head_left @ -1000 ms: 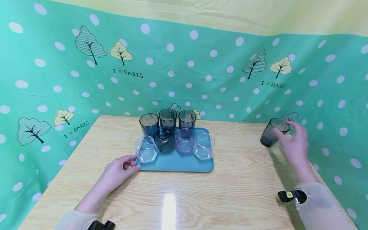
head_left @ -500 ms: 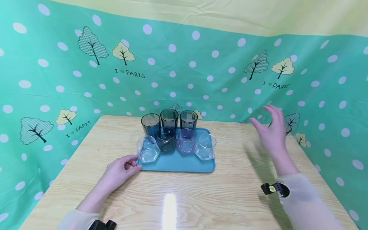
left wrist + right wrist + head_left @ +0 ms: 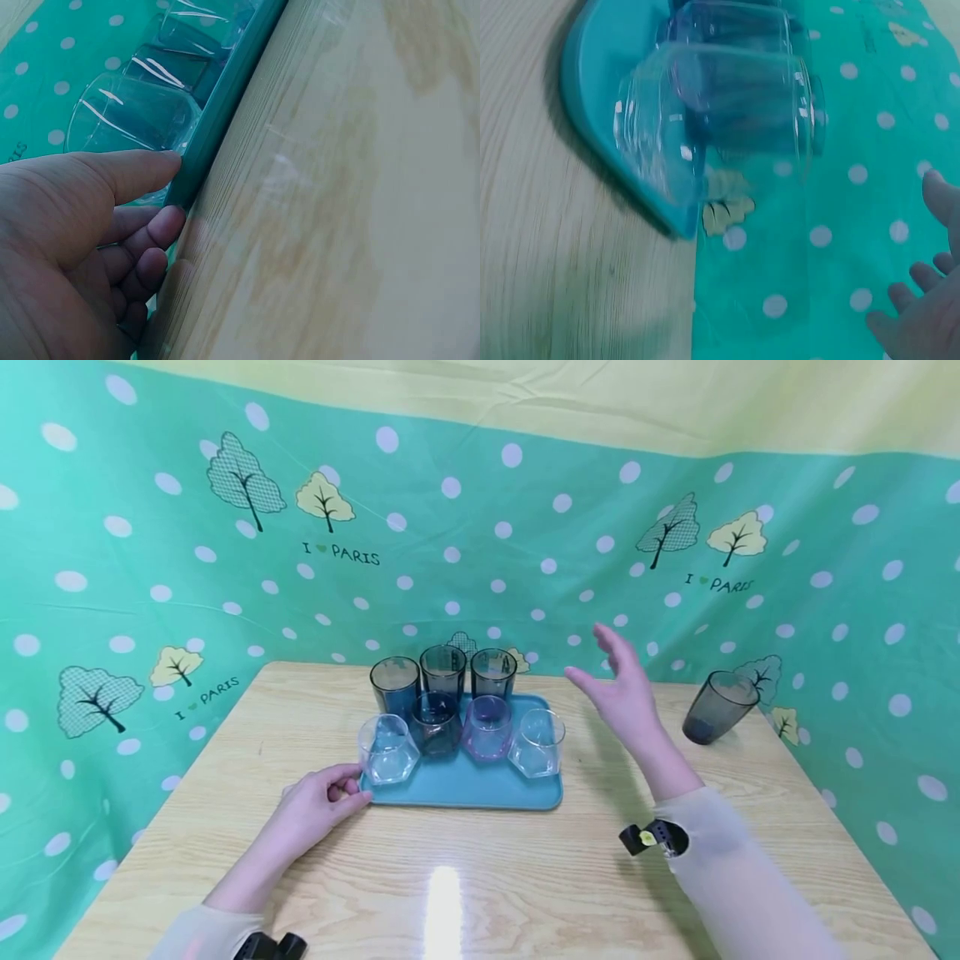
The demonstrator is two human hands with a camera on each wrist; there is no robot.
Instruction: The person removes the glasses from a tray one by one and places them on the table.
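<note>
Reaching in low from near left over the wooden surface [image 3: 525, 877]; pinching the blue tray [image 3: 468, 789] at its near left corner between thumb and curled fingers of the left hand [image 3: 311, 806]. With four short glasses [image 3: 487, 732] along the tray's front. Held up just right of those with the right hand [image 3: 626, 702], in a wide grip, fingers spread, holding nothing. Behind, three tall dark tumblers [image 3: 442, 673]. Far right, off the tray, near polka-dot cloth [image 3: 525, 560]: one lone smoky tumbler [image 3: 717, 706].
</note>
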